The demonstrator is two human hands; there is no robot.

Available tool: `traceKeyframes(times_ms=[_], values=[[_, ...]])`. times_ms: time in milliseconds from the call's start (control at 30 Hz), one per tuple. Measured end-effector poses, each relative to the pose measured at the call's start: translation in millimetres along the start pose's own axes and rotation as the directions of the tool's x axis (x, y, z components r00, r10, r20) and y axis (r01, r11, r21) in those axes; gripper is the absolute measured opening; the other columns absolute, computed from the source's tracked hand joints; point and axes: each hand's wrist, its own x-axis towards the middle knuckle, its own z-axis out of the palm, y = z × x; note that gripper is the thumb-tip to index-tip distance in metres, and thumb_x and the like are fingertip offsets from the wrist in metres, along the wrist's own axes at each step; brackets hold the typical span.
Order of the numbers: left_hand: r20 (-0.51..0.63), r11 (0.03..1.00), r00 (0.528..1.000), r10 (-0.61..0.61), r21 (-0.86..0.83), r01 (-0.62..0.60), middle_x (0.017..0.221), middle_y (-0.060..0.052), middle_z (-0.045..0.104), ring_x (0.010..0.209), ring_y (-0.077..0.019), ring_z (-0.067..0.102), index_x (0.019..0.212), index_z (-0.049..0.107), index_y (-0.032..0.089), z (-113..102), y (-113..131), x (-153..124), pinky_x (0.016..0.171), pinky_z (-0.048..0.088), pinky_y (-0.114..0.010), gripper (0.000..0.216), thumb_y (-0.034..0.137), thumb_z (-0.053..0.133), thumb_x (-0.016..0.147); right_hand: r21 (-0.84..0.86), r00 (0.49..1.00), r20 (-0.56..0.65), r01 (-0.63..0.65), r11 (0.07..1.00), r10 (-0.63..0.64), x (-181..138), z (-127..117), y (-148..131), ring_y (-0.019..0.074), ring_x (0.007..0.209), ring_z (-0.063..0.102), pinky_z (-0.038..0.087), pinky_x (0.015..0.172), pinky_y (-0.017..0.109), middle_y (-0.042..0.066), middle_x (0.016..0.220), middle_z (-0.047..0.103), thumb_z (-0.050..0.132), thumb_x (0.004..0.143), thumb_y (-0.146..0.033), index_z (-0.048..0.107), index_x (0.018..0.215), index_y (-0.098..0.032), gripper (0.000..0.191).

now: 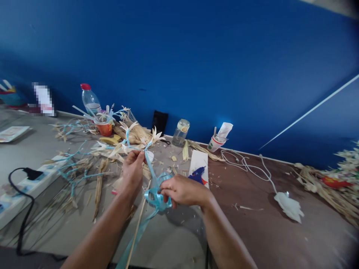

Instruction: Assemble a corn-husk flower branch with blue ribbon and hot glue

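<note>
My left hand (132,170) pinches a ribbon-wrapped stem, its fingers closed just below several pale husk-like flowers (157,137). A light-blue ribbon (150,164) runs from that pinch down to my right hand (182,191). There the fingers are curled on a looped bundle of the same ribbon (154,196), which partly hides behind them. One ribbon tail hangs toward the near edge, beside a thin pale stick (137,231). More blue-wrapped branches (73,178) lie on the table left of my left hand.
A power strip (33,194) with a black plug lies at left. Along the blue wall stand a red-capped bottle (90,99), a red cup (105,129), a glass jar (181,133) and a white cup (215,142). A white cable (249,164) and dried husks (316,179) lie at right.
</note>
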Motion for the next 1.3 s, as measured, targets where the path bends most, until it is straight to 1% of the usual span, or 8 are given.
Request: traceKeyframes(times_ms=[200,333,433,500,633,800,1033,1300], values=[[0.022,0.966,0.978,-0.210,-0.148,0.211,0.060,0.002,0.059,0.056,-0.0101,0.056,0.065,0.052,0.016,7.6,13.8,-5.4,0.054,0.041,-0.021,0.025,0.030,0.073,0.060,0.005,0.998,-0.017,0.066,0.998,-0.066,30.8,20.6,23.8,0.0071,0.032,0.048,0.032,0.038,0.018,-0.006,0.047,0.059,0.046,0.076,-0.009,0.050,0.050,-0.019,0.028],[0.046,0.972,0.979,-0.197,-0.119,0.201,0.054,0.003,0.054,0.047,-0.0063,0.048,0.063,0.053,0.015,7.5,16.4,-4.9,0.049,0.036,-0.019,0.022,0.028,0.071,0.062,-0.146,0.974,-0.191,0.093,0.985,-0.121,26.1,13.8,30.3,0.0084,0.037,0.044,0.027,0.039,0.020,-0.005,0.042,0.053,0.058,0.071,-0.012,0.052,0.047,-0.020,0.026],[0.113,0.980,0.981,-0.156,-0.103,0.168,0.051,0.004,0.049,0.046,-0.0043,0.040,0.061,0.052,0.015,5.8,13.4,-4.2,0.046,0.030,-0.018,0.021,0.026,0.069,0.065,-0.223,0.954,-0.269,0.075,0.972,-0.135,11.1,0.0,19.8,0.0117,0.051,0.051,0.033,0.047,0.022,-0.001,0.055,0.061,0.066,0.068,-0.023,0.062,0.056,-0.021,0.013],[0.169,0.978,0.974,-0.150,-0.121,0.172,0.055,0.004,0.050,0.046,-0.0033,0.037,0.061,0.052,0.014,6.4,11.4,-5.2,0.046,0.028,-0.018,0.021,0.026,0.069,0.065,-0.147,0.889,-0.439,0.070,0.987,-0.129,4.4,-8.0,11.7,0.0141,0.064,0.057,0.040,0.057,0.023,0.001,0.072,0.067,0.059,0.076,-0.029,0.067,0.074,-0.022,0.012],[0.217,0.972,0.957,-0.191,-0.095,0.216,0.063,0.001,0.054,0.046,-0.0034,0.034,0.061,0.053,0.014,11.5,9.6,-10.9,0.045,0.027,-0.019,0.022,0.027,0.071,0.064,0.085,0.666,-0.746,0.052,0.995,0.029,14.9,-9.1,8.5,0.0165,0.074,0.059,0.045,0.066,0.027,0.003,0.081,0.068,0.050,0.082,-0.031,0.065,0.091,-0.020,0.021],[0.260,0.958,0.933,-0.249,-0.073,0.276,0.062,0.002,0.055,0.048,-0.0037,0.038,0.063,0.055,0.014,15.6,7.4,-16.4,0.045,0.028,-0.018,0.021,0.027,0.071,0.064,0.263,0.721,-0.681,0.077,0.962,0.128,48.3,7.0,21.4,0.0150,0.074,0.061,0.048,0.071,0.028,0.003,0.084,0.068,0.055,0.074,-0.019,0.063,0.092,-0.018,0.020],[0.249,0.957,0.924,-0.291,0.066,0.284,0.057,0.003,0.051,0.049,-0.0057,0.043,0.067,0.057,0.014,17.3,5.4,-17.8,0.046,0.031,-0.019,0.024,0.032,0.073,0.062,0.252,0.611,-0.782,0.123,0.960,0.127,54.8,11.1,23.8,0.0113,0.058,0.052,0.043,0.059,0.024,-0.001,0.064,0.058,0.054,0.073,-0.027,0.059,0.070,-0.017,0.011],[0.289,0.956,0.913,-0.289,0.043,0.290,0.062,0.002,0.054,0.050,-0.0067,0.043,0.068,0.059,0.015,22.0,18.9,-21.8,0.046,0.032,-0.020,0.027,0.031,0.075,0.055,0.418,0.642,-0.733,0.164,0.894,0.225,54.5,9.6,24.4,0.0081,0.050,0.038,0.034,0.049,0.020,-0.005,0.055,0.046,0.050,0.073,-0.030,0.055,0.069,-0.017,0.014]])
